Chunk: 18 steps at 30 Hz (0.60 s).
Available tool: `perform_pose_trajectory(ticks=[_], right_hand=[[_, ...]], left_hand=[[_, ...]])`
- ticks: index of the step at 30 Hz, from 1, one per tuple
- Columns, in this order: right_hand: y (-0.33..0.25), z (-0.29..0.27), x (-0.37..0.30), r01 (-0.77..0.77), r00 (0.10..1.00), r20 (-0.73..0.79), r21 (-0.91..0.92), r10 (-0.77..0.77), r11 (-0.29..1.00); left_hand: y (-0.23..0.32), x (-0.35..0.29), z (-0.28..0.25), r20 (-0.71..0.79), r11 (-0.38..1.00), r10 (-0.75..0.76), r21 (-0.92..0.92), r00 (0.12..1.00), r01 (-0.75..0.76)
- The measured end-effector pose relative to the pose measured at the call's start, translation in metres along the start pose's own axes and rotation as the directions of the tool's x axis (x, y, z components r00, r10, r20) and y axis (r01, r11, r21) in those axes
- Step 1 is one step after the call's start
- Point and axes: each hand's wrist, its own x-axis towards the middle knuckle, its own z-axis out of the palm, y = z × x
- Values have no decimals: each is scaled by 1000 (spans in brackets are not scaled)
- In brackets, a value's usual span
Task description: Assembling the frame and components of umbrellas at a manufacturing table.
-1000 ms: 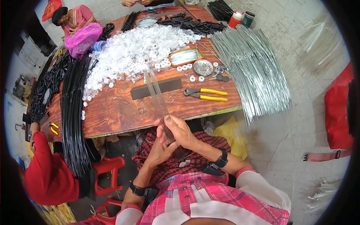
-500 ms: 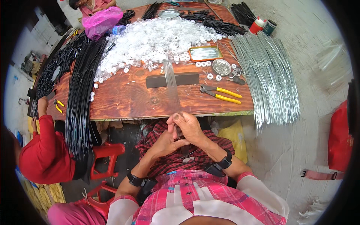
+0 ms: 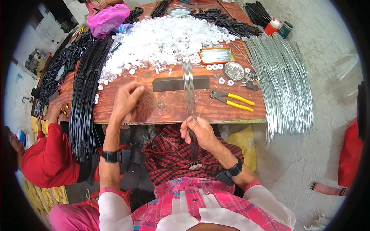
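A small bundle of thin metal wires [image 3: 189, 96] runs from my lap up across a dark rectangular bar [image 3: 163, 84]. My right hand [image 3: 200, 132] is closed round this bundle at the table's front edge. Raised over the left part of the wooden table, my left hand [image 3: 129, 101] has loosely bent fingers, thumb apart, with nothing visible in them. Beyond the wires' far ends spreads a heap of clear and white plastic pieces [image 3: 165, 42]. End-cutting pliers with yellow handles [image 3: 233, 101] lie right of the wires.
Black wires [image 3: 86, 100] hang over the front edge at left, silvery wires [image 3: 279, 84] at right. An orange-rimmed tray [image 3: 216, 61] and a round dish of small parts [image 3: 234, 71] stand near the pliers. A person in red [image 3: 50, 158] works at the left.
My left hand has let go of the wires beside my right hand and moved up and left over the table. My right hand still grips the bundle, slightly farther right.
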Motion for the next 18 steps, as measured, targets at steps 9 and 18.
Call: perform_pose_trajectory(ticks=[9, 18], right_hand=[[2, 4, -1, -53, 998, -34, -122, 49, 991], [-12, 12, 7, -15, 1000, -2, -110, 15, 994]], left_hand=[[-55, 53, -28, -390, 934, -4, 327, 921, 143], [-26, 69, -8, -294, 872, 172, 490, 940, -6]])
